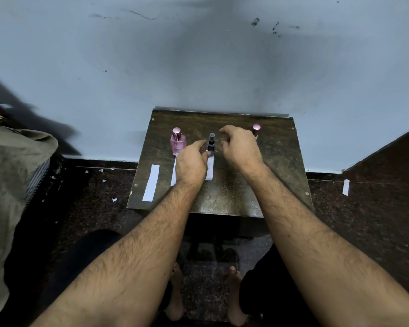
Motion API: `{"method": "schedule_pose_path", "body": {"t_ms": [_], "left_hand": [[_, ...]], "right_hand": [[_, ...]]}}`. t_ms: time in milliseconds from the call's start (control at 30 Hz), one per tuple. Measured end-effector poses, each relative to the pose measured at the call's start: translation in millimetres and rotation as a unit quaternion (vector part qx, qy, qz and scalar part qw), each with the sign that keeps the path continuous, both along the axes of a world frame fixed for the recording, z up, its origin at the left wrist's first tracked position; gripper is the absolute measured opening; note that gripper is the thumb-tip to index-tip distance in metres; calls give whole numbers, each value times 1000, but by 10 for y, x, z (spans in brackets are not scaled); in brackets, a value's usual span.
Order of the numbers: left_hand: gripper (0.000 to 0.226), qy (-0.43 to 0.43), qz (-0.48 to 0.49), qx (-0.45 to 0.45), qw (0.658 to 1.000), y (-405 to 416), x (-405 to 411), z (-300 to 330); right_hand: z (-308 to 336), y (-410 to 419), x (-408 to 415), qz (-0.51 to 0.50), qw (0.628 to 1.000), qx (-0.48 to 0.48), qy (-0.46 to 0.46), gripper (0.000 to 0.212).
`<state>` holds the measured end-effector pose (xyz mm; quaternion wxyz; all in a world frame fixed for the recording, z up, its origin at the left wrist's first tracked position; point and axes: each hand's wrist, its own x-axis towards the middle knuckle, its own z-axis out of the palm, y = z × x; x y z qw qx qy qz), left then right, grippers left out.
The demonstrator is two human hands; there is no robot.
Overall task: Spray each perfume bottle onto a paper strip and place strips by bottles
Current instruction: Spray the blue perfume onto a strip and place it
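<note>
Dark small bottle (211, 143) stands upright mid-table, between both hands. Left hand (191, 164) just left of it, fingers relaxed, thumb tip at the bottle's base; contact uncertain. Right hand (240, 147) just right of it, fingers loosely curled, holding nothing. White strip (209, 169) lies in front of the bottle, partly under the left hand; another strip (173, 174) mostly hidden by that wrist. Pink bottle (177, 141) stands left; third bottle (256, 129) largely hidden behind right hand. Loose strip (151, 182) lies near table (234, 194) edge.

Bare hairy forearms (300, 223), no sleeves; dark shorts (80, 256); bare feet (234, 296).
</note>
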<state>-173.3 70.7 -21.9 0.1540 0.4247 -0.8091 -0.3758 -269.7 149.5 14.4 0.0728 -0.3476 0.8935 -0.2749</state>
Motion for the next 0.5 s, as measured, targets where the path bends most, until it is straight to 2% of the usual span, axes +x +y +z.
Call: {"method": "schedule_pose_path", "body": {"t_ms": [200,300,500], "left_hand": [[19,-24,7,-37,999,0,321,67],[19,-34,23,-46,998,-60,553,103],[15,-102,75,-34,991,-395,1109,106]], "right_hand": [[42,70,206,-53,998,-33,7,20],[80,105,361,-67,997,-22,15,15],[61,31,775,-2,1000,8,-17,10]]}}
